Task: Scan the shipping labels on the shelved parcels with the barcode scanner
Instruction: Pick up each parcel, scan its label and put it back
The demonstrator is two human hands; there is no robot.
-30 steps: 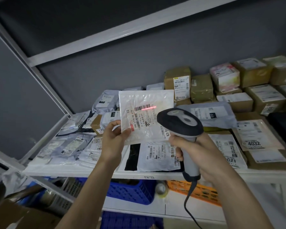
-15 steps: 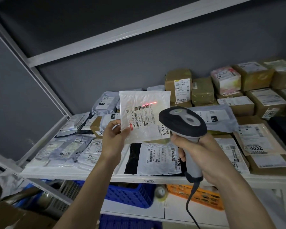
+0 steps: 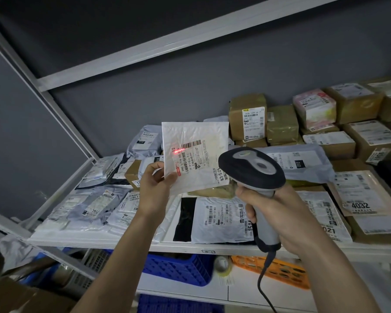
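One flat white parcel [image 3: 195, 154] is up for scanning, pinched at its lower corner by the left hand [image 3: 155, 188], while the right hand [image 3: 278, 213] is wrapped round the handle of the single barcode scanner [image 3: 251, 170], whose red line [image 3: 178, 150] falls on the label's left edge, just below the barcode. I'd judge this scan unfinished. Beyond both hands, on the shelf [image 3: 127, 243], lie over a dozen soft mailers, and behind the right hand about ten cardboard boxes, none showing whether it's been scanned.

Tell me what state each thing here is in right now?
White parcel: held up, label facing scanner.
Left hand: pinching the parcel's lower corner.
Right hand: gripping the scanner handle.
Barcode scanner: on, red line left of the top barcode.
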